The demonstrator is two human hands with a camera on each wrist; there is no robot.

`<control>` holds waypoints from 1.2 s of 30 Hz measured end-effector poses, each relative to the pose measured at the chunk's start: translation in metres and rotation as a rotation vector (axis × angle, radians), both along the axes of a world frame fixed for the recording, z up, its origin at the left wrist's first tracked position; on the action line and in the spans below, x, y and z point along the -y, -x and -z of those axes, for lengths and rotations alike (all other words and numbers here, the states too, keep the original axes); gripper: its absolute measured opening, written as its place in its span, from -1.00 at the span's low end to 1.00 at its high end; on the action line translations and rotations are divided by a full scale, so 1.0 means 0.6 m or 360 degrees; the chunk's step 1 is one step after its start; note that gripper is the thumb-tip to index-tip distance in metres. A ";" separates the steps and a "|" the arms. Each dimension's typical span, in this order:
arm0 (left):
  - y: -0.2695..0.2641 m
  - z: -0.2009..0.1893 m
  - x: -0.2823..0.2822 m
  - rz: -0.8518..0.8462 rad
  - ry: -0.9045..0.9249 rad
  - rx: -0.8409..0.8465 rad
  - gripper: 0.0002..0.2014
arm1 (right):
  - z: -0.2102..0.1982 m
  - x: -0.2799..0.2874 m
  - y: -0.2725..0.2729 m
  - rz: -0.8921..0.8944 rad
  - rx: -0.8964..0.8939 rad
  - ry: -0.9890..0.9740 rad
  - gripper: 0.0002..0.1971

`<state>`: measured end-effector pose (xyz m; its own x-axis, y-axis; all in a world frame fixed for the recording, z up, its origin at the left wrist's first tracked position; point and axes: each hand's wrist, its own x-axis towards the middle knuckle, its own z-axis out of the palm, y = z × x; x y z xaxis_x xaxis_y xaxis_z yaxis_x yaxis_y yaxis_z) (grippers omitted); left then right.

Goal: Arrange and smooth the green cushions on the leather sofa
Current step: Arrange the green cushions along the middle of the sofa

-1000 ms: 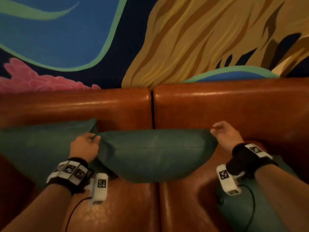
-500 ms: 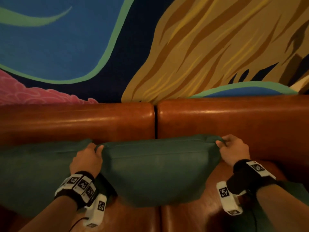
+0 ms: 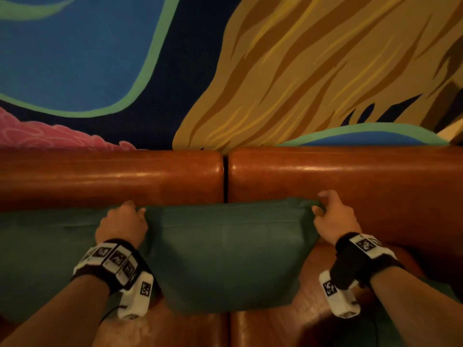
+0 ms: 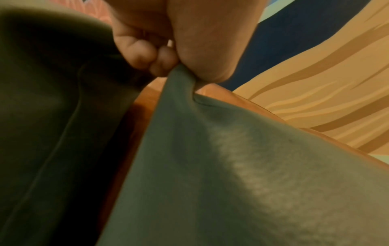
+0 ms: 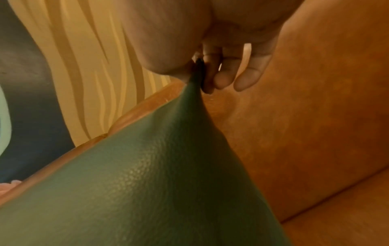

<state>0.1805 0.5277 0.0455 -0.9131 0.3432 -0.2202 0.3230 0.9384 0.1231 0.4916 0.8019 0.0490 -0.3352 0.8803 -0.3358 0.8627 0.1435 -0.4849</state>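
A green cushion stands upright against the brown leather sofa back, straddling the gap between the two back sections. My left hand pinches its upper left corner, seen close in the left wrist view where thumb and curled fingers clamp the green cushion corner. My right hand pinches the upper right corner; in the right wrist view the green cushion corner is drawn into a point under the fingers. A second green cushion leans at the left, touching the first.
Another green cushion lies at the lower right under my right forearm. The leather seat shows below the held cushion. A painted mural wall rises behind the sofa back.
Both hands have closed on the cushion's top corners and raised it from a slumped, low position to upright against the back. The right hand went from hovering open to pinching.
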 end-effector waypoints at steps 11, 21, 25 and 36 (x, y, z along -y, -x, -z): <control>-0.095 -0.047 0.007 0.0581 -0.0550 -0.0510 -0.60 | -0.068 0.091 0.034 -0.0642 -0.0090 -0.0843 -0.78; -0.130 0.066 -0.044 0.1092 0.0108 -0.0077 -0.37 | 0.046 0.143 0.129 -0.1412 0.0529 -0.0687 -0.37; -0.060 0.044 0.018 0.0807 0.0097 -0.0102 -0.28 | 0.036 0.059 0.037 -0.1134 0.0601 -0.0714 -0.35; -0.085 0.030 0.081 -0.0548 -0.0757 0.0238 -0.61 | 0.053 0.025 -0.046 0.0219 -0.0516 0.0033 -0.87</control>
<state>0.2316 0.4791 0.0272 -0.9601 0.1260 -0.2496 -0.0424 0.8168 0.5753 0.5195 0.7866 0.0171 -0.3060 0.9188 -0.2495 0.6742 0.0241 -0.7382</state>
